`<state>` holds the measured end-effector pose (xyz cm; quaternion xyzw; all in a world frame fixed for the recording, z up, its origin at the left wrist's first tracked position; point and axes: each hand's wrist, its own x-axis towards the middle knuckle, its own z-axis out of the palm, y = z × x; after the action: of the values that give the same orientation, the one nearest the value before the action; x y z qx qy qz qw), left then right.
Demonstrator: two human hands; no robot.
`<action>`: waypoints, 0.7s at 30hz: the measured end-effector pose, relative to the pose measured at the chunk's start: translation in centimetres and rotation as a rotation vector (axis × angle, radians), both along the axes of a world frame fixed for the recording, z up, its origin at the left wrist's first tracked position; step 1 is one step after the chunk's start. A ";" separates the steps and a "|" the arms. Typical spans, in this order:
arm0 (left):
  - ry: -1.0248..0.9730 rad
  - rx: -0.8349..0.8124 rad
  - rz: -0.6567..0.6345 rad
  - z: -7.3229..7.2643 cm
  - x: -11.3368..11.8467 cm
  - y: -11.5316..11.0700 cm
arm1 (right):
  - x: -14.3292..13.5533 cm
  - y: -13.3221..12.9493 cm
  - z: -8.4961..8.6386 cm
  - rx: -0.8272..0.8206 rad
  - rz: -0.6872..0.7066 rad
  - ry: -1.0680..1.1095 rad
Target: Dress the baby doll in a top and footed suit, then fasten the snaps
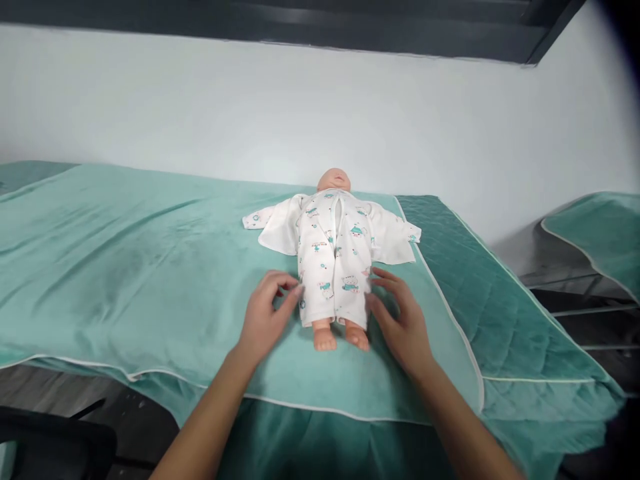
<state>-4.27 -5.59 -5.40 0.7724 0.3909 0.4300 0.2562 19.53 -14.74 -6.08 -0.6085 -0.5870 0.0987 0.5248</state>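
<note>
A baby doll [334,179] lies on its back, its head toward the wall and its bare feet [325,339] toward me. It wears a white printed baby outfit [323,257], with sleeves spread to both sides and side flaps lying loose. My left hand [270,310] is at the left edge of the lower trouser leg, fingers curved, the thumb and index tips at the cloth. At the right edge of the other leg is my right hand [400,313], fingers apart and thumb by the fabric. Neither hand visibly grips anything.
A light green cover [125,267] with white piping lies under the doll. To its right, a quilted darker green cover [465,300] spreads to the bed's edge. A white wall [250,107] stands behind. A black chair-like object [55,440] is at lower left, and metal rails [595,311] are at right.
</note>
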 end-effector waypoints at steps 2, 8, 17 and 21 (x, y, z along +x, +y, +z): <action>-0.002 -0.017 -0.068 0.1 0.0 -2.8 | -1.4 -1.7 0.3 -0.057 0.067 0.016; 0.282 0.155 -0.141 1.2 1.1 -4.4 | -2.3 -2.6 2.5 -0.161 0.059 -0.136; 0.090 0.141 -0.149 0.8 0.6 -5.6 | -3.7 -1.8 4.0 -0.417 0.043 -0.248; 0.006 0.105 -0.105 0.0 -0.7 -7.2 | -3.9 -2.7 4.6 -0.291 0.131 -0.287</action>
<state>-4.95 -12.79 -5.44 0.8056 0.3275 0.4334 0.2364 15.62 -17.45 -1.49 -0.6464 -0.6735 0.1285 0.3346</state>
